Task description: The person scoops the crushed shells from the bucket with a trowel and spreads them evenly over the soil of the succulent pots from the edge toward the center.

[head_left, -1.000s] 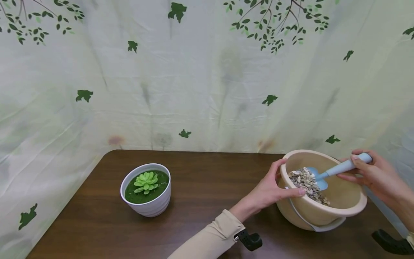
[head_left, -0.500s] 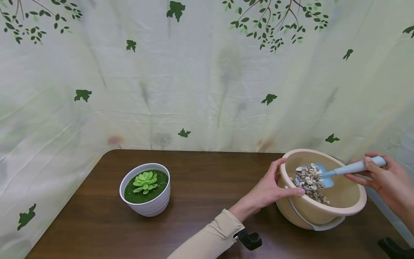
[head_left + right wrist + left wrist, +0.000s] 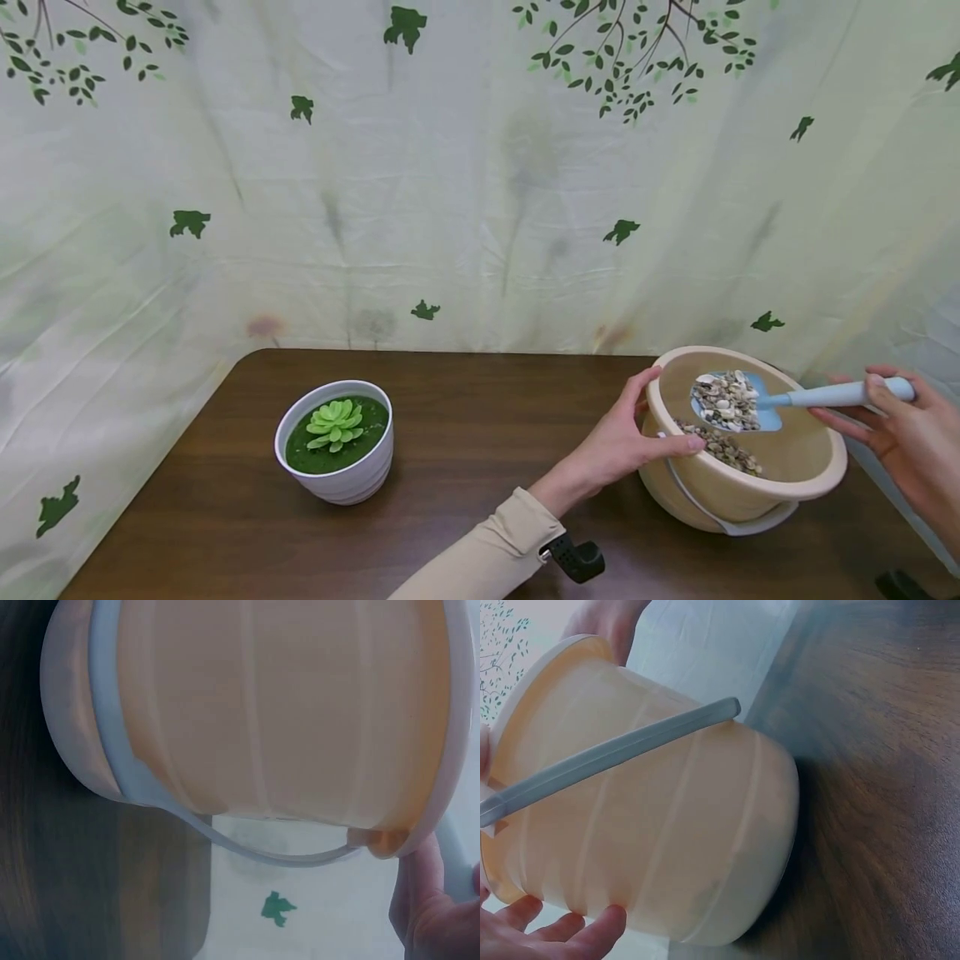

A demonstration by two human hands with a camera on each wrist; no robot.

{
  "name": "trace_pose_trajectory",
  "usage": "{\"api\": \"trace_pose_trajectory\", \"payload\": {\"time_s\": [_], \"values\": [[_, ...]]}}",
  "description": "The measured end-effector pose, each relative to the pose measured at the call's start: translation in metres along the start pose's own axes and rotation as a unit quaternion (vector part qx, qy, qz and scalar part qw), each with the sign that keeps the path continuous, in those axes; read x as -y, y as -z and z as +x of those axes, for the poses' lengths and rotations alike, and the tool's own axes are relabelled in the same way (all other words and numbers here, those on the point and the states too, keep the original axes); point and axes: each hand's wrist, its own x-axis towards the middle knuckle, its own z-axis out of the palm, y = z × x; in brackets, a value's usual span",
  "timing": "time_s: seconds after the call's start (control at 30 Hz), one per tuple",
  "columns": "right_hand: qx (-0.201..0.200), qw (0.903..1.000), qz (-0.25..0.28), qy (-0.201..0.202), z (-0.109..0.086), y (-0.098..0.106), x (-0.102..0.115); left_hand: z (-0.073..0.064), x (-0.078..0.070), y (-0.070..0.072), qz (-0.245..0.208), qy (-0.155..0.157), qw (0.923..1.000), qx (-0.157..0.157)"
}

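Note:
At the table's right stands a beige bucket (image 3: 810, 492), tipped a little to the left, with a layer of small pebbles or shell bits (image 3: 726, 450) inside. My left hand (image 3: 611, 450) grips its left rim, thumb over the near edge and fingers around the outside, as the left wrist view also shows. The right hand (image 3: 896, 425) holds a light blue toy shovel (image 3: 832, 395) by its handle. Its blade, heaped with pebbles (image 3: 726, 402), is level over the bucket's opening. In the right wrist view, bucket wall (image 3: 300, 712) hides most of the shovel.
A white pot (image 3: 341, 487) with a green succulent (image 3: 335, 425) stands on the left of the brown wooden table (image 3: 480, 467). The bucket's grey handle (image 3: 750, 527) hangs down its front. A leaf-printed curtain (image 3: 465, 183) hangs behind the table.
The right hand has drawn the shovel up out of the pebbles and to the right, its blade now levelled and loaded. My left hand keeps its grip on the rim.

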Motion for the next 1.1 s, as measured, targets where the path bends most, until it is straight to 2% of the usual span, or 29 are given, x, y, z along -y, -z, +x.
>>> {"api": "trace_pose_trajectory", "payload": {"time_s": [0.23,0.37,0.57,0.8,0.93,1.1], "values": [[-0.003,0.9969,0.077,0.016,-0.002,-0.001,-0.001,0.001,0.006,0.002,-0.003,-0.022,0.9997,0.001],[-0.015,0.996,0.085,0.023,-0.004,-0.004,-0.002,0.0,0.01,0.002,-0.013,-0.03,0.9995,0.001],[-0.032,0.9949,0.089,0.035,-0.008,-0.008,-0.002,-0.005,0.011,0.007,-0.002,-0.039,0.9992,0.009],[-0.02,0.9908,0.115,0.069,-0.013,-0.011,-0.003,-0.015,0.01,0.024,-0.013,-0.001,0.9999,0.002],[-0.033,0.992,0.106,0.06,-0.012,-0.014,-0.002,-0.024,0.009,0.037,0.004,-0.007,1.0,-0.004],[-0.035,0.9926,0.099,0.061,-0.013,-0.017,-0.002,-0.038,0.007,0.054,0.054,-0.022,0.9983,0.002]]}}
